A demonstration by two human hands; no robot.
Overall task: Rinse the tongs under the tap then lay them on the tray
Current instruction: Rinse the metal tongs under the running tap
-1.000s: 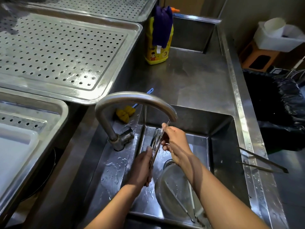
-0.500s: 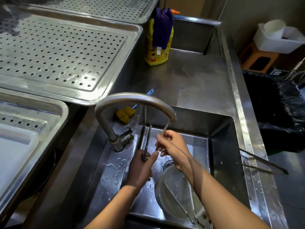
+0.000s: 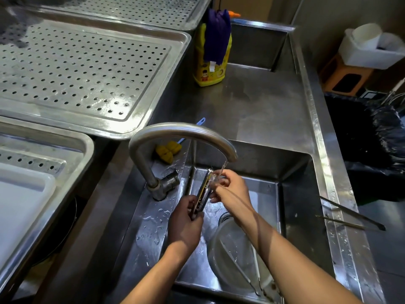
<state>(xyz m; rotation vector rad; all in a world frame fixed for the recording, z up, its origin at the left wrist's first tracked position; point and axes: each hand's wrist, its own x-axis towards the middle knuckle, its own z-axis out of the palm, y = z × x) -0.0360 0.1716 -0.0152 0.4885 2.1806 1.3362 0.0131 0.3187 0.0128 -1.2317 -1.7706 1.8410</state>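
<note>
Rinsing is the step now: the left hand (image 3: 185,223) grips the low end of the thin shiny metal tongs (image 3: 205,189), and the right hand (image 3: 231,187) pinches their top under the curved steel tap (image 3: 182,130). Next they must go left onto the big holey steel tray (image 3: 87,69). The clear round bowl (image 3: 213,255) in the steel sink (image 3: 300,211) may hold more thin metal tools (image 3: 237,265).

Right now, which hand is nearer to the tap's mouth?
Right. The right hand is just under the tap's mouth; the left hand grips the tongs lower down.
</note>
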